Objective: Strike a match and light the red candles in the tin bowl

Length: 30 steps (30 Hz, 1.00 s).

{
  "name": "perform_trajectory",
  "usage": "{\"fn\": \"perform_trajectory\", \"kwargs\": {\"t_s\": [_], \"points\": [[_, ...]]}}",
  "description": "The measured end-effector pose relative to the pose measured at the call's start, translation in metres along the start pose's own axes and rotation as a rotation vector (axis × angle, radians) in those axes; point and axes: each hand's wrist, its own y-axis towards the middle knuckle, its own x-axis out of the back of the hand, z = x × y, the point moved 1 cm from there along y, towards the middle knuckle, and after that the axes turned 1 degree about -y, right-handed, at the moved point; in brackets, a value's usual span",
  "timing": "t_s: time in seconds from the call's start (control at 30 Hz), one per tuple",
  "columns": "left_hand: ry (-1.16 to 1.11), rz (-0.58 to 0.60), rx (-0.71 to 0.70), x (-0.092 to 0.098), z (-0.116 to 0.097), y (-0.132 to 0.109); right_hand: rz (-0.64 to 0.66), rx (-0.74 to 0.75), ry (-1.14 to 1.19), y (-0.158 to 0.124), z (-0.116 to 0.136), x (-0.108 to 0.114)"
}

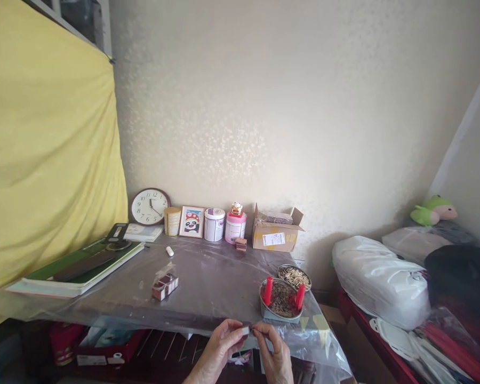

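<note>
Near the table's front edge my left hand [226,341] pinches a small matchbox [245,330] between thumb and fingers, its pale side showing. My right hand [272,349] is closed beside it, thumb and fingertips meeting at the box's right end. Whatever lies between those fingertips is too small and dark to name. Beyond the right hand stands a tin [280,314] of sand-like grains with a red candle [268,291] and a second red candle [300,296] upright in it. Behind that, a round dish [280,271] holds many loose matchsticks [295,277].
A plastic-wrapped pack of matchboxes [165,287] lies left on the plastic-covered table [208,277]. Along the wall stand a clock [150,206], a picture frame [191,222], cans [215,225] and a cardboard box [278,234]. White bags [380,280] sit at right.
</note>
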Motion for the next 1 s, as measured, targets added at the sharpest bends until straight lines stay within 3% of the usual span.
{"fn": "perform_trajectory", "kwargs": {"t_s": [0.13,0.23,0.33,0.43,0.53,0.67,0.73,0.87,1.0], "points": [[-0.017,-0.032,0.007,-0.004,-0.004,-0.007,-0.040,-0.018,-0.056,0.005,0.009,0.006],[-0.032,-0.061,0.013,-0.006,-0.010,-0.012,-0.109,-0.006,-0.109,0.012,0.033,0.018],[-0.052,-0.076,0.001,-0.009,-0.018,-0.015,-0.195,0.090,-0.135,0.018,0.067,0.028],[-0.073,-0.079,-0.026,-0.018,-0.025,-0.019,-0.179,0.217,-0.142,0.016,0.084,0.028],[-0.082,-0.053,-0.065,-0.029,-0.032,-0.028,-0.092,0.270,-0.254,0.012,0.068,0.020],[-0.067,-0.050,-0.079,-0.030,-0.042,-0.040,-0.246,0.148,-0.368,0.010,0.030,0.022],[-0.063,-0.067,-0.071,-0.025,-0.043,-0.043,-0.296,0.093,-0.332,0.012,0.024,0.029],[-0.070,-0.085,-0.059,-0.019,-0.039,-0.045,-0.326,0.057,-0.196,0.013,0.045,0.037],[-0.087,-0.053,-0.071,-0.028,-0.037,-0.049,-0.262,0.088,-0.079,0.008,0.071,0.027]]}}
